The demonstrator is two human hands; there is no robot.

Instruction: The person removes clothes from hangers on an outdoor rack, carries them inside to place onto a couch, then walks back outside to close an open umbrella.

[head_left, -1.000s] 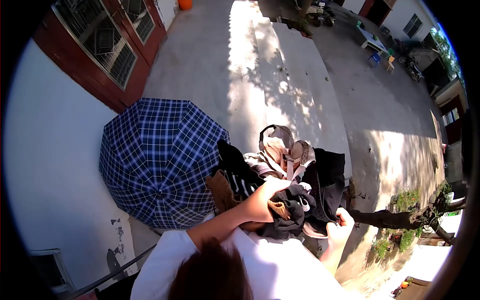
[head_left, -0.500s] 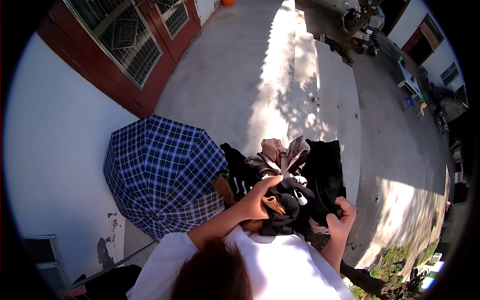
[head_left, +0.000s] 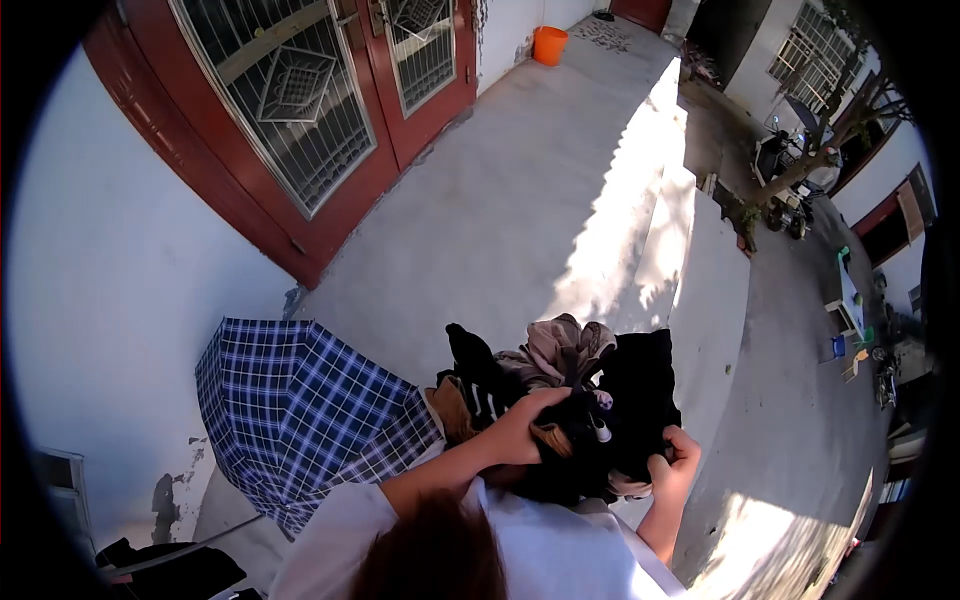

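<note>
A bundle of clothes (head_left: 640, 385), mostly black with beige, brown and striped pieces, is gathered against the front of the white shirt. My left hand (head_left: 530, 425) is closed on the bundle from its left side, the forearm crossing in front of the body. At the right edge my right hand (head_left: 677, 460) grips the black cloth, its fingers curled. A blue plaid umbrella (head_left: 300, 400) stands open to the left of the clothes, close to my left forearm.
Red double doors (head_left: 340, 160) with glass and metal grilles are set in the white wall (head_left: 110, 250). An orange bucket (head_left: 549, 46) stands farther along that wall. Steps drop at the right to a yard with a tree (head_left: 800, 170), a small table (head_left: 846, 295) and chairs.
The view has swung left, so the doors and bucket show more fully and the yard has shifted right. Both hands keep their hold on the clothes.
</note>
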